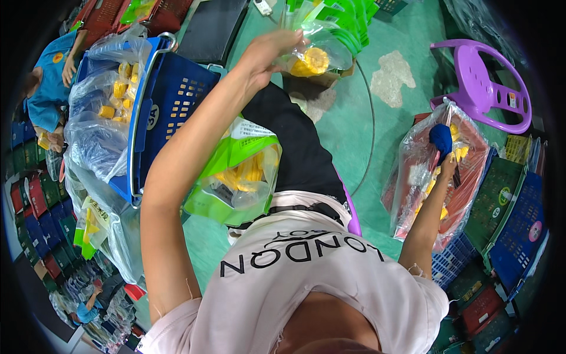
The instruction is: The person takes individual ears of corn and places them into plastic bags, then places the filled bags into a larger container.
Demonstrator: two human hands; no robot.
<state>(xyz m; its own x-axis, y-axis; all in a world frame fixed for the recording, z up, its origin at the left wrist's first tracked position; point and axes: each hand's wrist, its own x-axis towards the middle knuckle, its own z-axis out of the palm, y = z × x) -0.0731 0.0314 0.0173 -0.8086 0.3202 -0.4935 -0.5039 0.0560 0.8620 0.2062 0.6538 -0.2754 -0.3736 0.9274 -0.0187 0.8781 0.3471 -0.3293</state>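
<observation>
My left hand (pixel 270 52) grips the edge of a clear and green plastic bag (pixel 338 40) in front of my knees. Yellow corn pieces (pixel 315 61) show through its clear side. My right hand (pixel 448 164) reaches down into a red crate (pixel 469 194) lined with clear plastic, among more corn pieces (pixel 461 152). Just beyond its fingers is a rounded blue object (pixel 441 138), perhaps cloth; I cannot tell whether the hand holds anything. Under my left forearm, an open green-edged bag (pixel 230 203) of corn pieces rests against my lap.
A blue basket (pixel 177 110) lined with plastic holds bagged corn on my left. Green printed bags (pixel 349 17) stand ahead. On the right are a purple plastic chair (pixel 477 79) and stacked crates (pixel 499 208). A cable (pixel 372 128) crosses the green floor. A co-worker (pixel 51 84) sits at the left.
</observation>
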